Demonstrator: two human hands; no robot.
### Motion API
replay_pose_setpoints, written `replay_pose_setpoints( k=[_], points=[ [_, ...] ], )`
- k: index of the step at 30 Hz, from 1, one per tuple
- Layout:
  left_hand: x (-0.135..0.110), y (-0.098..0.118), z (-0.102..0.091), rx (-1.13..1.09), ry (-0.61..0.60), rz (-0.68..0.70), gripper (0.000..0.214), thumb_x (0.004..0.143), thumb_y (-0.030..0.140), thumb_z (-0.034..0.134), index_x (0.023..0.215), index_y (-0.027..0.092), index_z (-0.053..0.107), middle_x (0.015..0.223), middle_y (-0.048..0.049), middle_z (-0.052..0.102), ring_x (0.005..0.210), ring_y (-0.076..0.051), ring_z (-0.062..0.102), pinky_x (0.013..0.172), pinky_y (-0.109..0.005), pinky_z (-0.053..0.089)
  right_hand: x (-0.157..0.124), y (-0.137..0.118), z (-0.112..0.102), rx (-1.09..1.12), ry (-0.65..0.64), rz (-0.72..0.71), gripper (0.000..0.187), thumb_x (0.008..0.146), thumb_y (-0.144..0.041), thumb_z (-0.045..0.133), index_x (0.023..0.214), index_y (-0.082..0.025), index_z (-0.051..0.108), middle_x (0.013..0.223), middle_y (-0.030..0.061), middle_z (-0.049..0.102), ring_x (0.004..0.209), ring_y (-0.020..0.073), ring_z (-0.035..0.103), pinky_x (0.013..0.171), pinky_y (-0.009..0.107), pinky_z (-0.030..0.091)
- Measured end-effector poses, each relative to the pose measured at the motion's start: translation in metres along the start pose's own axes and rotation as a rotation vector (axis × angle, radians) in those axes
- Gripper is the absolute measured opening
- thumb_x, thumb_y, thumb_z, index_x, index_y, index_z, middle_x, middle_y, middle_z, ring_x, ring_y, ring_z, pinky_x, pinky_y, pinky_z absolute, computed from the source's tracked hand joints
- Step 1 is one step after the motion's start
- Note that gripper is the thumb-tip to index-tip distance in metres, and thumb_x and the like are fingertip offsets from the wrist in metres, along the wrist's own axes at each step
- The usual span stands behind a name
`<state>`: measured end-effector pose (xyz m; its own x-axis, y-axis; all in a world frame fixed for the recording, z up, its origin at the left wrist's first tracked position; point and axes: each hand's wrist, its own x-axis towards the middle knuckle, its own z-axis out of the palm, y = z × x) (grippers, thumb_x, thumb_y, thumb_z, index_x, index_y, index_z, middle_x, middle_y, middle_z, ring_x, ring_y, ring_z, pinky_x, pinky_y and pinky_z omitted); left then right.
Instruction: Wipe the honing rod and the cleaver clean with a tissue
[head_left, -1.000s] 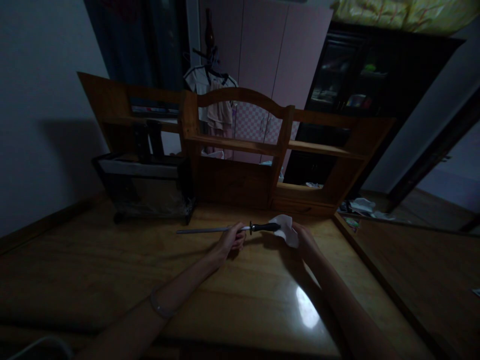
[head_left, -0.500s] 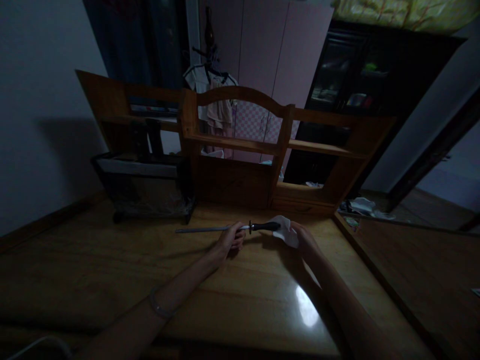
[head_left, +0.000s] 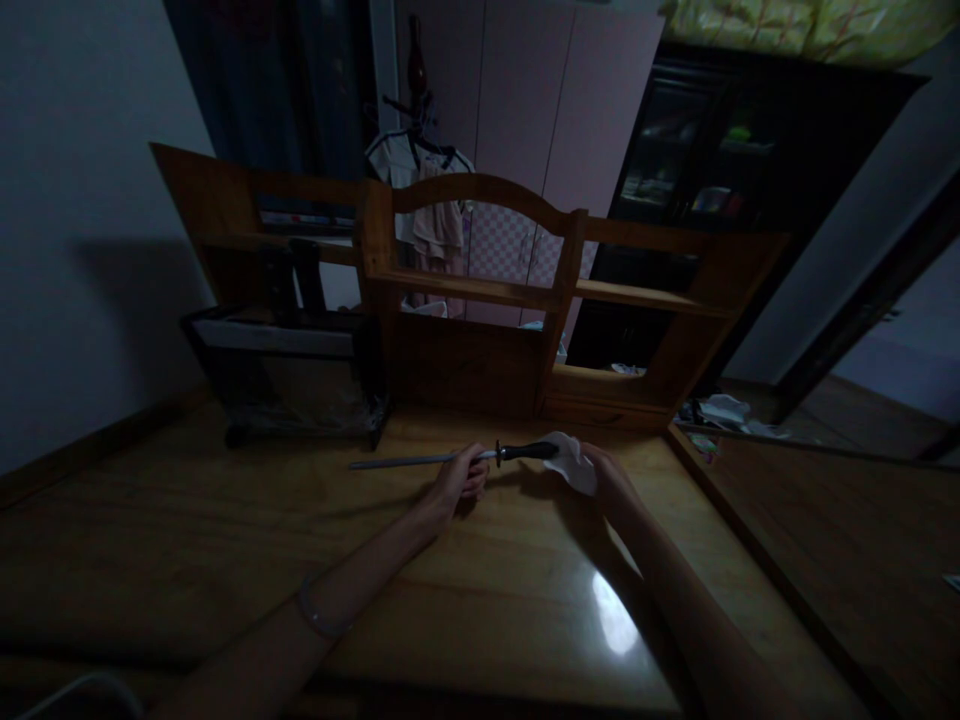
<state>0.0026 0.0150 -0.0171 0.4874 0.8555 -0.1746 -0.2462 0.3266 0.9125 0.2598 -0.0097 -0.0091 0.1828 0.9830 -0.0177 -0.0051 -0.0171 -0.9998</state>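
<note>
A sharpening steel [head_left: 409,461] with a thin grey rod and a black handle [head_left: 526,451] is held level above the wooden desk [head_left: 247,530]. My left hand [head_left: 457,477] is closed around the rod just left of the handle. My right hand [head_left: 611,474] grips a white cloth [head_left: 574,461] pressed against the end of the black handle. The rod's tip points left.
A wooden shelf unit [head_left: 480,290] stands along the desk's back edge. A dark rack [head_left: 285,365] sits at its left. A dark cabinet [head_left: 712,150] and pink wardrobe doors [head_left: 540,110] stand behind. Clutter [head_left: 724,412] lies off the desk's right side.
Nearly nothing differs: both hands and the steel have shifted very slightly, and the grips are the same.
</note>
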Motion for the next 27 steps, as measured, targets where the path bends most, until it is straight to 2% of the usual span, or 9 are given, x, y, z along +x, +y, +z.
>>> replay_pose_setpoints(
  k=[3,9,15,21,27],
  points=[
    [-0.0008,0.0015,0.0011,-0.009,-0.01,-0.003,0.045,0.085,0.044,0.038,0.047,0.022,0.027,0.033,0.0088,0.021,0.026,-0.005,0.016,0.038,-0.022,0.026,0.0009,0.0014,0.001,0.086,-0.008,0.047,0.034,0.072,-0.051,0.06,0.08,-0.019,0.069,0.072,0.0034,0.069,0.061,0.0179,0.058,0.055,0.028,0.04],
    [0.0007,0.0007,0.001,-0.016,0.002,-0.011,0.046,0.085,0.044,0.039,0.046,0.022,0.027,0.032,0.0086,0.021,0.026,-0.005,0.017,0.037,-0.022,0.025,0.0026,0.0054,-0.0002,0.104,-0.039,0.034,0.031,0.07,-0.046,0.065,0.079,-0.017,0.069,0.066,0.0013,0.066,0.054,0.0147,0.053,0.049,0.026,0.036],
    [0.0026,-0.0004,-0.0016,-0.025,0.021,-0.006,0.047,0.085,0.044,0.037,0.045,0.023,0.026,0.032,0.0086,0.02,0.026,-0.006,0.016,0.037,-0.022,0.027,0.0061,0.0041,0.0007,0.175,-0.037,0.116,0.028,0.071,-0.043,0.065,0.077,-0.016,0.068,0.062,0.0051,0.067,0.053,0.0177,0.056,0.047,0.028,0.039],
    [0.0047,0.0007,-0.0027,-0.012,0.03,-0.025,0.047,0.084,0.047,0.038,0.045,0.024,0.025,0.031,0.0086,0.02,0.026,-0.006,0.016,0.036,-0.022,0.027,0.0064,0.0035,0.0002,0.221,-0.061,0.19,0.027,0.074,-0.042,0.064,0.08,-0.016,0.067,0.066,0.0044,0.068,0.049,0.0141,0.055,0.044,0.025,0.041],
    [0.0023,0.0022,-0.0012,-0.003,0.036,-0.041,0.046,0.083,0.048,0.04,0.047,0.024,0.024,0.032,0.009,0.02,0.026,-0.006,0.017,0.036,-0.022,0.026,0.0093,0.0062,-0.0017,0.225,-0.063,0.211,0.029,0.074,-0.042,0.063,0.083,-0.016,0.068,0.075,0.0068,0.071,0.057,0.0166,0.06,0.047,0.025,0.044]
  ],
)
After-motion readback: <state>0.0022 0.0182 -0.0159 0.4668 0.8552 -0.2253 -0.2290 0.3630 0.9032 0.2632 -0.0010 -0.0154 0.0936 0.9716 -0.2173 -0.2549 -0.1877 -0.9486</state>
